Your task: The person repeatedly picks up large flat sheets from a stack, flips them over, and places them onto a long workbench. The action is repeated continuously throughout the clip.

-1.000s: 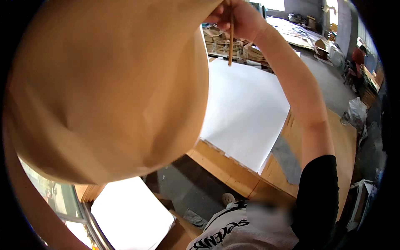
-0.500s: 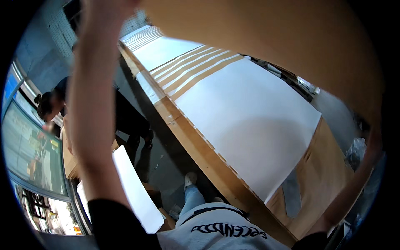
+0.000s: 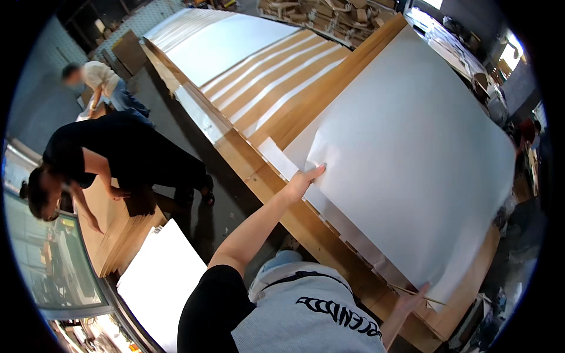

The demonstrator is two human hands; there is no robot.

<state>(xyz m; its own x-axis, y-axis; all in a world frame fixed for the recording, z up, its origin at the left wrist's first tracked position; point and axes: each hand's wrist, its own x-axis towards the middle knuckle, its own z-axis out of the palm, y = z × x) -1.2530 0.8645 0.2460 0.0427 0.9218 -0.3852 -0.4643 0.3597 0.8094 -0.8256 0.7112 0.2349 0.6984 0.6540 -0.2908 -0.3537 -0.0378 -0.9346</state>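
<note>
A large sheet, white on its upper face point(image 3: 412, 153), lies tilted over the long workbench point(image 3: 268, 188). My left hand point(image 3: 302, 181) is closed on its left edge, the thumb on top, and the sheet creases there. Near the sheet's closest corner, my right hand point(image 3: 412, 299) pinches the edge with its fingers partly hidden. A thin pale stick-like strip point(image 3: 435, 301) shows beside that hand. Beneath the held sheet, another white sheet point(image 3: 279, 157) pokes out at the left. Beyond lie overlapping brown sheets with white stripes point(image 3: 276, 88).
At left a person in black point(image 3: 118, 147) bends over a stack of brown board point(image 3: 126, 232); another person point(image 3: 109, 82) works farther back. White sheets point(image 3: 168, 282) are stacked near my left side. Cardboard scraps point(image 3: 329, 15) pile up beyond the bench.
The sheet, earlier raised high with its brown side toward me, has come down with its white face up. Both my hands have lowered with it. My view has shifted.
</note>
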